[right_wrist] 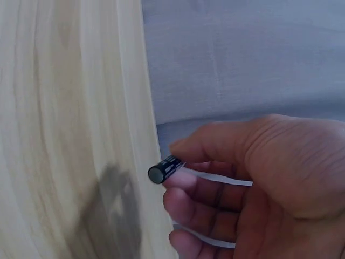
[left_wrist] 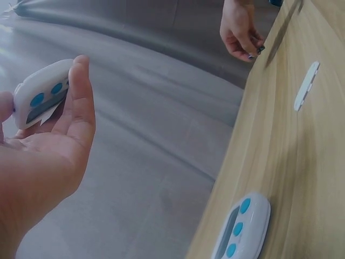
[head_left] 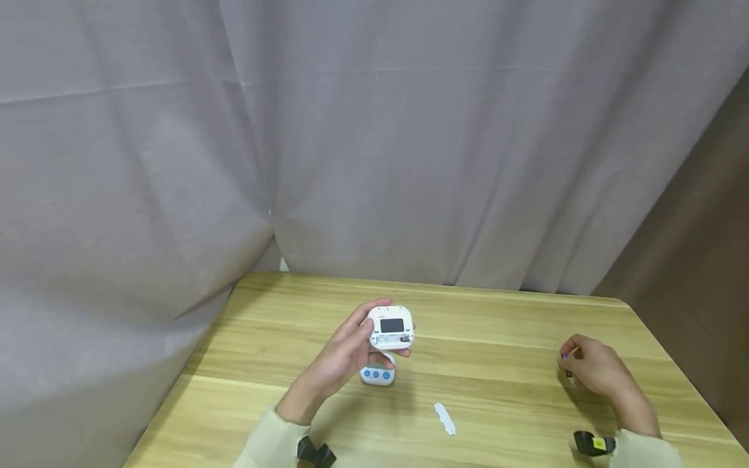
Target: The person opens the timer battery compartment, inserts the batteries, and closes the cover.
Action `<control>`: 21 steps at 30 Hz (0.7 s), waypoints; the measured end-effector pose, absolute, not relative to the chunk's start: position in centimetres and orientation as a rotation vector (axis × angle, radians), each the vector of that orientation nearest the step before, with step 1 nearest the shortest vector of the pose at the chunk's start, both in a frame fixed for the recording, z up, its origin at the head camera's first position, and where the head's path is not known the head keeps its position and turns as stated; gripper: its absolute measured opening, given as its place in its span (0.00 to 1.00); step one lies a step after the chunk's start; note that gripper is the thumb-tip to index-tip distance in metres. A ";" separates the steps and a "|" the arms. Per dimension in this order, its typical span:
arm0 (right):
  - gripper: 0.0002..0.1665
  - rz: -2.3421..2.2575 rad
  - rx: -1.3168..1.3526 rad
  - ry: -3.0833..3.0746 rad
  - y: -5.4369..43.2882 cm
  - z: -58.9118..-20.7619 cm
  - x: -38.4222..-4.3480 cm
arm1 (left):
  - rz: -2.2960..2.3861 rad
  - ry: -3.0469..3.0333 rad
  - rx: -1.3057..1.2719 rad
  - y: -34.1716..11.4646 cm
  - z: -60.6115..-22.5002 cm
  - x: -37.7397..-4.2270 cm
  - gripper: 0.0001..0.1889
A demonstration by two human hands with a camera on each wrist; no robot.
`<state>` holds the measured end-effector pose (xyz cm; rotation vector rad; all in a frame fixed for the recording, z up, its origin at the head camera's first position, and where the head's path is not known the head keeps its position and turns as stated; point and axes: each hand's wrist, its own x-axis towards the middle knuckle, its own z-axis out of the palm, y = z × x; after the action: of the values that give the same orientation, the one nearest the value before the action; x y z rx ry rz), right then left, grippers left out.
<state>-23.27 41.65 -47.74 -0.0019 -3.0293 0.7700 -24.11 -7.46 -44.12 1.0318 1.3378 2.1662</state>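
My left hand holds up a white digital timer by its edges, thumb on one side and fingers on the other. Its back faces me in the head view, with a dark rectangle and an uncovered battery slot along the lower edge. Blue buttons show on its front in the left wrist view. Far to the right, low over the table, my right hand pinches a small dark battery between thumb and fingers, one flat end pointing outward. A second white timer with blue buttons lies below the left hand, partly hidden by its fingers.
On the wooden table a thin white battery cover lies between the hands, nearer the front. A grey curtain hangs behind the table's back edge and along its left side.
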 end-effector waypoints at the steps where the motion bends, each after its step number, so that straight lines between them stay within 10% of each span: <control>1: 0.10 0.765 -0.002 -3.016 41.6 -47.7 -23.3 | 2.165 1.340 1.033 -7.4 -44.1 -24.1 0.24; 21: 0.08 0.878 0.231 -2.570 32.1 -43.6 -23.2 | 2.222 1.393 0.965 -7.8 -45.2 -24.6 0.24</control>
<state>-23.21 32.15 -43.61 0.2308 -2.5700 0.8781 -24.61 -7.78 -45.16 0.9646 1.3929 2.2216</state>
